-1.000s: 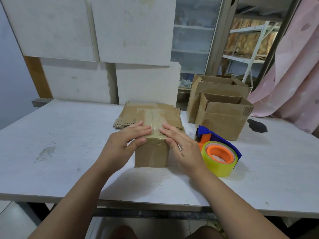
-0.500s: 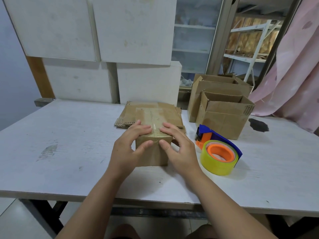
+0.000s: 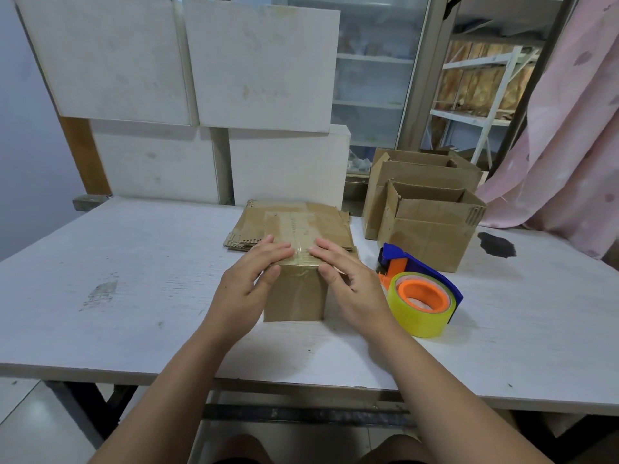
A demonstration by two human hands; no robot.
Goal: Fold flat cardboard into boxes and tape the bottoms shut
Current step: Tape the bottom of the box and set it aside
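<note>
Box [image 3: 294,296] sits bottom-up on the surface [image 3: 134,262]; left hand [image 3: 248,283] and right hand [image 3: 351,283] lie flat-fingered on its tape [image 3: 301,257], gripping nothing. Best now, I'd say: rub firmly outward and down over the near edge.

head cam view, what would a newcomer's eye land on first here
The left hand and right hand press on the taped top of a small cardboard box dead centre. Just right of it lies a yellow tape roll in a blue and orange dispenser, with two open boxes behind it.
</note>
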